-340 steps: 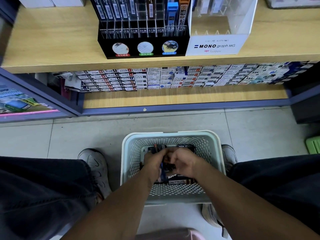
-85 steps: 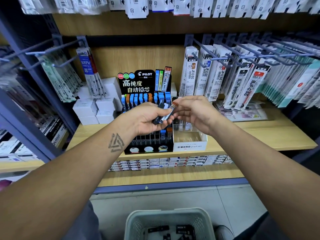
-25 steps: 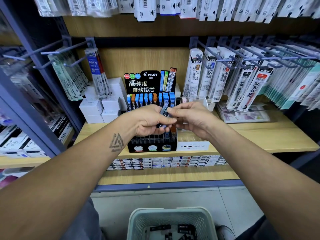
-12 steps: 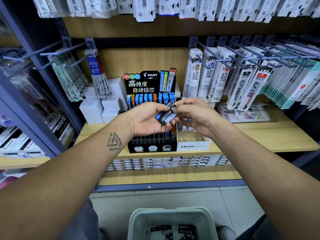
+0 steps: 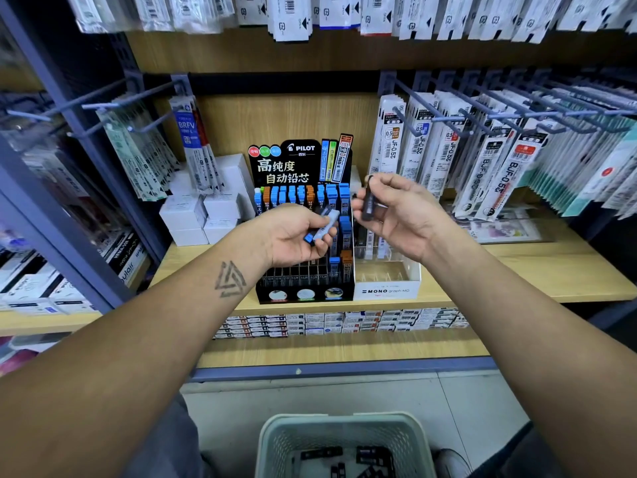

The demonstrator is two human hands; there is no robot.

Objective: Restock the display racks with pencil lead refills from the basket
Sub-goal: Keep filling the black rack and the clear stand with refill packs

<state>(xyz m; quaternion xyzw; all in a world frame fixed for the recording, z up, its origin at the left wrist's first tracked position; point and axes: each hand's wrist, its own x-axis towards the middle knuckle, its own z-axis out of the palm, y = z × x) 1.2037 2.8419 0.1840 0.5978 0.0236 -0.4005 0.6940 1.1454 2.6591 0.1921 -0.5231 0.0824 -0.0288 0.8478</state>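
Note:
My left hand [image 5: 293, 236] holds a small bunch of lead refill cases [image 5: 322, 227] with blue caps, in front of the black Pilot display rack [image 5: 303, 284]. My right hand [image 5: 400, 212] pinches a single dark refill case [image 5: 368, 198] upright, just right of the rack's upper rows. The rack's upper rows carry blue and orange refills; its lower front slots look mostly dark. The pale basket [image 5: 275, 439] sits on the floor below, with several dark refill cases in it.
A clear Mono graph display box [image 5: 386, 288] stands right of the rack. White boxes [image 5: 193, 219] are stacked to the left. Pen refill packs [image 5: 482, 160] hang on hooks at right and left. Small boxes line the lower shelf [image 5: 344, 322].
My hands have come apart: the right one has drawn a single dark case out of the bunch and lifted it up and to the right. The left hand keeps the remainder.

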